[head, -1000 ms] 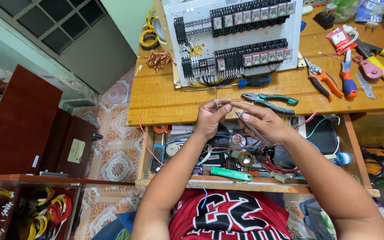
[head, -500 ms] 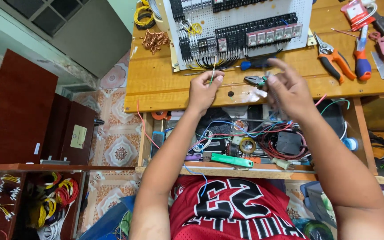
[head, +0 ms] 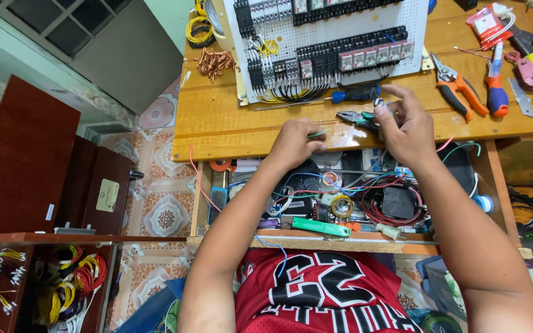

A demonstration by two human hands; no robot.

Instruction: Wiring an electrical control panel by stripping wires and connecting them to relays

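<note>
We have one head-worn view, looking steeply down from above and close onto the orange wooden bench (head: 217, 123), whose near edge crosses mid-frame.

Wooden bench (head: 217, 120) — pegboard panel (head: 414, 37), pliers (head: 458, 92)

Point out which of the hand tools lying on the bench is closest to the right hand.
The teal-handled pliers, lying just left of the right hand at the bench's front edge. The blue-handled screwdriver lies farther back by the panel; the orange-handled cutters lie farther right.
</note>
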